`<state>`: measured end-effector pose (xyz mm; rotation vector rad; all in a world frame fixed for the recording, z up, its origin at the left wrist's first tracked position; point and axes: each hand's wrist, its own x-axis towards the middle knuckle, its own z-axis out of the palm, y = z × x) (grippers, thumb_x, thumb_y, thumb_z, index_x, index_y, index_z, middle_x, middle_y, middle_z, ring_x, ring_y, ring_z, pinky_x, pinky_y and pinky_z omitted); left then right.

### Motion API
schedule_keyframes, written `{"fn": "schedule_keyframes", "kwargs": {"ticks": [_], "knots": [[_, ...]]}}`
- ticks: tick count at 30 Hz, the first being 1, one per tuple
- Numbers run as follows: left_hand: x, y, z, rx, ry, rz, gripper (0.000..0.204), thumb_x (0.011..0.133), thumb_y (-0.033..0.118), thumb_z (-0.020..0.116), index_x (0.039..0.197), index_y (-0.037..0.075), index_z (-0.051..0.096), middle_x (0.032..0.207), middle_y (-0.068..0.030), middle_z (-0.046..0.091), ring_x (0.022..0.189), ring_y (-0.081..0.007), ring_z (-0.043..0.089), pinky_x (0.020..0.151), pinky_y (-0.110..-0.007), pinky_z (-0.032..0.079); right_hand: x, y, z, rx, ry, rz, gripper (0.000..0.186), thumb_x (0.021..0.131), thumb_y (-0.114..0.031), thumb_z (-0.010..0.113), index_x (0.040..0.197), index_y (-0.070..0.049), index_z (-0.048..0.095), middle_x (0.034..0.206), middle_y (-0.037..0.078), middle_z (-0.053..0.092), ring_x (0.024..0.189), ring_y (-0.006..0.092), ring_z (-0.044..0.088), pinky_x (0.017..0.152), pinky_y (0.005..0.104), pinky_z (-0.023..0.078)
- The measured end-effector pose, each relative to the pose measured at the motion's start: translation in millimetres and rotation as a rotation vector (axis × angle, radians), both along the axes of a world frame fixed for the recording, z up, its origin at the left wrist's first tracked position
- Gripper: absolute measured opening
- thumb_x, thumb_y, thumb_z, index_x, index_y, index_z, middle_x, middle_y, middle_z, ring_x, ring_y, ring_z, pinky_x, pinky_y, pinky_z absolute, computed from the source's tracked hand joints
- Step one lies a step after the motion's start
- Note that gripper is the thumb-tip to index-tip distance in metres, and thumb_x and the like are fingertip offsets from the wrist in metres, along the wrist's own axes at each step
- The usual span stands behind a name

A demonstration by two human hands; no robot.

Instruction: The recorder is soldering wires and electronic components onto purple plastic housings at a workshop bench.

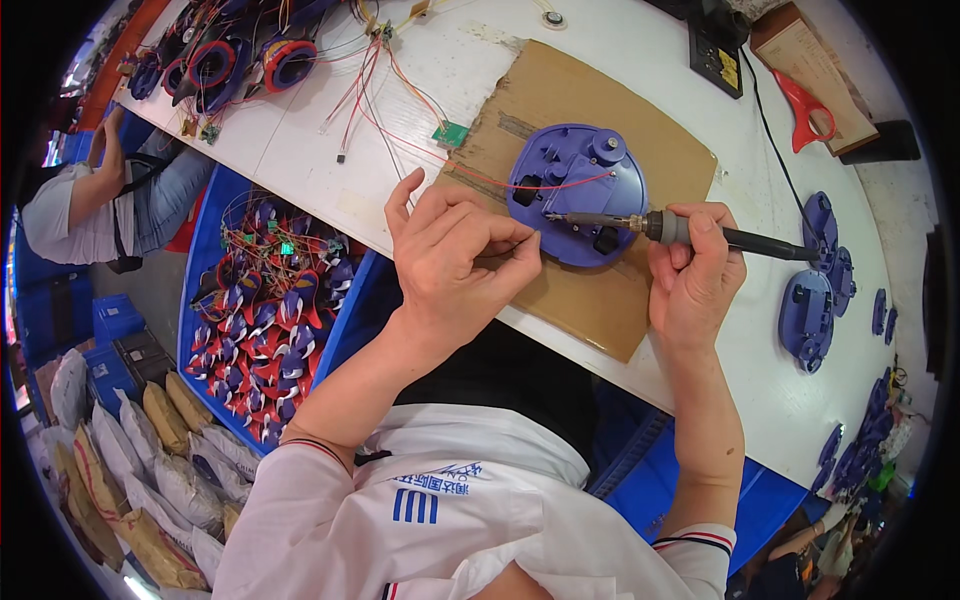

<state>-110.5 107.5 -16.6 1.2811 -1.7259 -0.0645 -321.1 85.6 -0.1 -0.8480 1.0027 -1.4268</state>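
My right hand grips a soldering iron with a black handle and grey collar. The iron points left, its tip over the lower middle of a rounded purple plastic housing. My left hand is closed in a thumb-and-finger pinch by the housing's lower left edge; what it pinches is too small to make out. A thin red wire crosses the housing and runs left toward a small green circuit board. Under the housing lies a flat sheet of brown cardboard on the white table.
Wired purple-and-red parts crowd the table's far left. A blue bin full of similar parts stands at left. Red-handled scissors, a black cord and more purple housings lie right. Another person sits left.
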Motion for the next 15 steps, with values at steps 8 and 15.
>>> {"fn": "schedule_keyframes", "kwargs": {"ticks": [8,15], "knots": [[0.0,0.7,-0.9,-0.006,0.015,0.0,0.018,0.06,0.005,0.079,0.065,0.014,0.065,0.056,0.005,0.055,0.074,-0.0151,0.059,0.107,-0.043,0.028,0.1,0.4,-0.2,0.003,0.003,-0.015,0.021,0.097,-0.02,0.055,0.088,-0.002,0.058,0.061,-0.001,0.042,0.046,0.0048,0.031,0.042,0.0199,0.027],[-0.4,0.6,-1.6,-0.012,0.029,0.002,0.018,0.061,0.005,0.079,0.065,0.014,0.065,0.056,0.0046,0.056,0.073,-0.0151,0.059,0.106,-0.044,0.029,-1.8,1.6,2.1,-0.011,-0.051,0.005,0.02,0.096,-0.018,0.06,0.088,0.0,0.058,0.064,-0.003,0.045,0.054,0.0019,0.037,0.045,0.018,0.03]]}}
